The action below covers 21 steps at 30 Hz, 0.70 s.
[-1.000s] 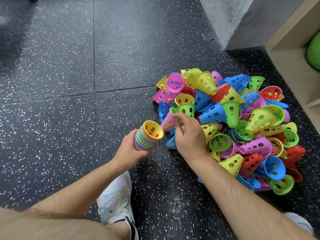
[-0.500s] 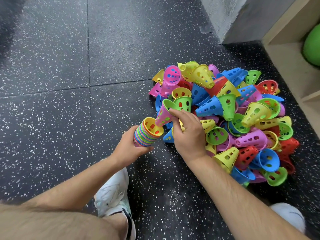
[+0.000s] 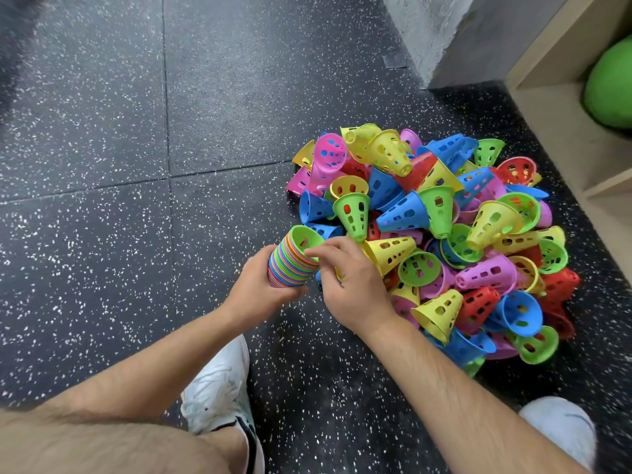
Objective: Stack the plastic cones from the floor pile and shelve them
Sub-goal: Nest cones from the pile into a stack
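Status: stacking phase, well short of done. One stack built so far, held low over the floor, just left of the pile.

Left hand grip: fingers wrapped round the stack's lower half, closed tight on it.

Right hand grip: fingertips pinching the rim of the green cone on top of the stack. It looks like it's being seated. Can't tell how deep it's nested.

Left to do: most of the pile lies loose on the floor, and none of it is on the shelf at far right. By my read, shelving isn't started.

Counts:
- 1 stack. The rims along its side are too tight to count exactly, maybe a couple dozen.
- Pile: dozens of loose cones in five colours (yellow, green, blue, pink, red). They overlap too much for an exact number.
- 2 hands, both busy.
- 1 green ball in the shelf.
- 2 white shoes, one under each arm.
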{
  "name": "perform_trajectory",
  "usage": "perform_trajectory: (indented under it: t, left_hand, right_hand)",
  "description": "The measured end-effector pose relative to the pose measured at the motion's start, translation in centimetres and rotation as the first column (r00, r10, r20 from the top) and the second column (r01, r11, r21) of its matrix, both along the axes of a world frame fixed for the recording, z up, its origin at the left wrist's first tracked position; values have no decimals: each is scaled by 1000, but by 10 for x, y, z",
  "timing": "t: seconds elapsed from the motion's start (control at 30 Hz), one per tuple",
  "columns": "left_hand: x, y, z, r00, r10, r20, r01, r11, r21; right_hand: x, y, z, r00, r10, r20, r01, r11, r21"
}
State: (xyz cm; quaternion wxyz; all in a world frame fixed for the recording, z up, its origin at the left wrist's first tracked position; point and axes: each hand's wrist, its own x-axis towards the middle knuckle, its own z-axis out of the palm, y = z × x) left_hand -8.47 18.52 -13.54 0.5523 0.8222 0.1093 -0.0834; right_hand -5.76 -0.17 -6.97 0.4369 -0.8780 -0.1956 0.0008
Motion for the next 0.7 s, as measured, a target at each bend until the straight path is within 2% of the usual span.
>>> perform_trajectory:
  t: [0.13,0.27,0.37,0.47,0.57,0.7]
  left_hand:
    - [5,1,0,1000,-23,-11,23,999,26]
    - [10,-7,3,999,-40,-6,40,999,4]
    - [15,-13,7,998,-64,-4,64,998,-9]
    - [17,-17,9,997,-71,3,71,997,-26]
    - [18,-16,5,998,-64,-1,64,998,-29]
    - [16,-12,2,998,-61,-13,61,997,-50]
  right_hand:
    - [13,-5,2,999,-32,-7,31,997,-73]
    - [44,-10,1,991,-101,90,124,943,-310]
    - [68,-10,9,994,-87,72,112,816,-567]
    - [86,-6,15,994,-48,95,104,630,-770]
    - [99,-1,14,991,-54,120,131,509,-851]
    - [104,1,8,990,-90,113,142,467,-873]
